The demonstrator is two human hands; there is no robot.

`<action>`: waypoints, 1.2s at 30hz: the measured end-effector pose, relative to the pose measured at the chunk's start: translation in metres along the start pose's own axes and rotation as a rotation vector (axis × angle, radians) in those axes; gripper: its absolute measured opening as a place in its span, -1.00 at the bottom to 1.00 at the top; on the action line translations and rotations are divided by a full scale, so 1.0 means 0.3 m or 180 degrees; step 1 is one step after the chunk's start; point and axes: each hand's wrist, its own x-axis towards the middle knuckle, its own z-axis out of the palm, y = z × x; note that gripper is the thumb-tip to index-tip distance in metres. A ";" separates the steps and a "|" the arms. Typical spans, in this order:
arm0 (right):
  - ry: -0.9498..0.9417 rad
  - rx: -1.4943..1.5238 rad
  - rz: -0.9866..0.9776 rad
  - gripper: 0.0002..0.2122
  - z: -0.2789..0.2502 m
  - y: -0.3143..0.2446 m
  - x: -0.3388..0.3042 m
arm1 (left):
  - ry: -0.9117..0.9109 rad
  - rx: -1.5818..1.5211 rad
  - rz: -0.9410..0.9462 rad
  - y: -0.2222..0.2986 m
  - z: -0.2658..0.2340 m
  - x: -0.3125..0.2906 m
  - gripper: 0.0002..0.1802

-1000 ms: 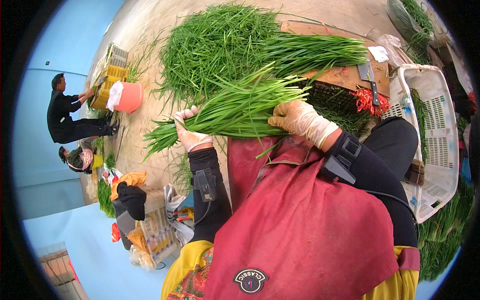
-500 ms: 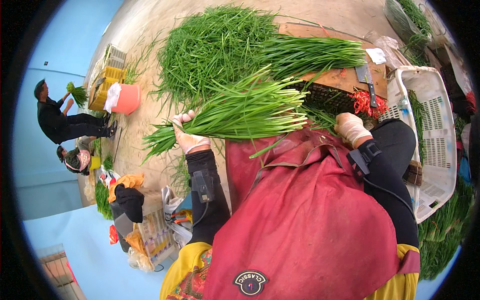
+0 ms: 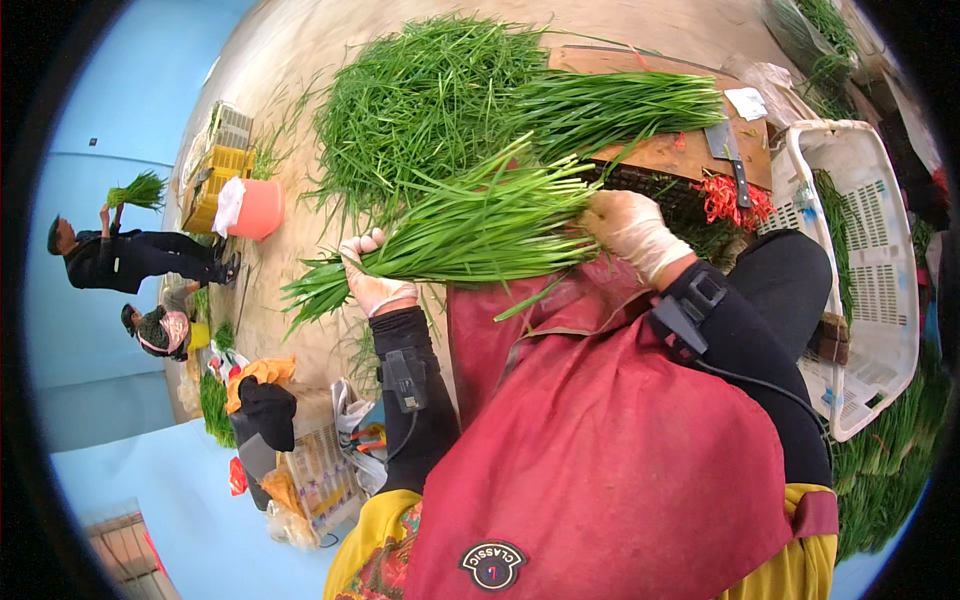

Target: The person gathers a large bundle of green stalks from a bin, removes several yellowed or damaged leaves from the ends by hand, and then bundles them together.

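A loose bunch of garlic chives (image 3: 465,225) lies slantwise above my lap, pale stem ends to the right. Near its leafy end, my gloved left hand (image 3: 370,275) is closed around the leaves. My gloved right hand (image 3: 635,235) is at the stem ends with its fingers bent onto them; the fingertips are partly hidden. Beyond the bunch, a neater bundle of chives (image 3: 620,108) rests on a wooden board (image 3: 665,158). A cleaver (image 3: 724,145) with a black handle lies on the board's right side, beside a heap of red ties (image 3: 728,200).
A big heap of loose chives (image 3: 420,95) covers the floor ahead. At right stands a white slotted basket (image 3: 880,270) with some greens. A pink bucket (image 3: 262,210) and yellow crates (image 3: 222,165) are at left, near a person in black (image 3: 95,262) holding greens.
My right hand has moved left and up, from beside the red apron's edge to the stem ends. My left hand stays on the bunch. The person in black has raised their greens.
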 end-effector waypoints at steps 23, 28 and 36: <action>-0.0186 -0.0209 -0.0305 -0.66 -0.039 -0.069 0.072 | -0.1115 -0.0133 -0.0082 0.037 0.072 -0.062 -0.83; -0.0842 -0.0902 0.0924 -0.72 -0.011 0.251 -0.057 | -0.0998 -0.0219 -0.0136 0.029 0.057 -0.047 -0.84; 0.0203 0.1421 0.0196 -0.58 -0.045 0.248 -0.091 | -0.0934 -0.0181 -0.0122 0.011 0.062 -0.036 -0.81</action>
